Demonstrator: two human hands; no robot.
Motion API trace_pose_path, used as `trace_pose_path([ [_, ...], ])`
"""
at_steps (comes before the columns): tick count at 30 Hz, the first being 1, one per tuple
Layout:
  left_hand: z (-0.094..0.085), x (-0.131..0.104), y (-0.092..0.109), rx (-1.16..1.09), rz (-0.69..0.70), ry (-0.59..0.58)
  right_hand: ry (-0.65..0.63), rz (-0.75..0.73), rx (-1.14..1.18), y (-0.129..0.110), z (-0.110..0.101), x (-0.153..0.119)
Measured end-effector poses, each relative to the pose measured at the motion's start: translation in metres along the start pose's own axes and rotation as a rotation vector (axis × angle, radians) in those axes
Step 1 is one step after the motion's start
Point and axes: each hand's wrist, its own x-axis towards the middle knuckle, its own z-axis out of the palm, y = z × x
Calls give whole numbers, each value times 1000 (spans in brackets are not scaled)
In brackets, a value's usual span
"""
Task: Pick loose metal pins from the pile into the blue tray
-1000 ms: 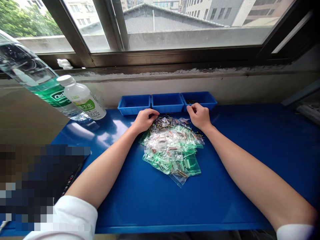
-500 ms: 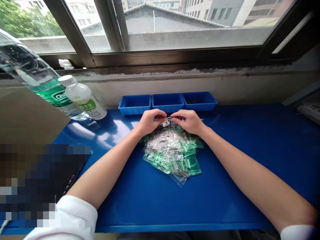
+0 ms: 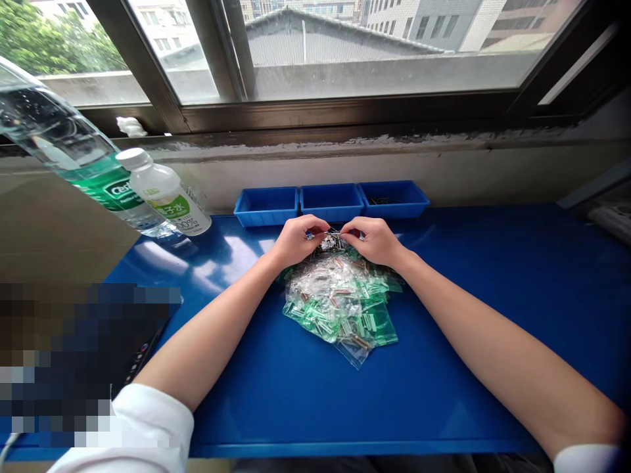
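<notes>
My left hand (image 3: pixel 302 238) is closed in a pinch above the far end of the pile. Opposite it, my right hand (image 3: pixel 372 238) pinches too, thumb against forefinger, with a small gap between the two hands. Thin metal pieces (image 3: pixel 331 243), like pins or screws, lie heaped under the fingertips. A slender metallic piece seems to be at the fingertips of both hands, too small to identify surely. Nearer to me, a pile of small clear plastic bags (image 3: pixel 325 282) and green-tinted bags (image 3: pixel 382 325) holds short rods, some copper-coloured, some pale.
Three blue bins stand in a row behind my hands: left bin (image 3: pixel 266 218), middle bin (image 3: pixel 331 213) and right bin (image 3: pixel 404 209), which holds dark thin pieces. A large water bottle (image 3: pixel 106 187) and a white-capped bottle (image 3: pixel 165 197) stand left on the blue table (image 3: pixel 305 407).
My right hand has shifted very slightly to the right, widening the gap between the fingertips a little. The pile and bins look the same.
</notes>
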Motion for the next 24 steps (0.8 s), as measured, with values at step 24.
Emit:
trace_pose_path([
  [24,-13,1,-11,698,-562,-68,586,608,-333,46,-24,-4],
])
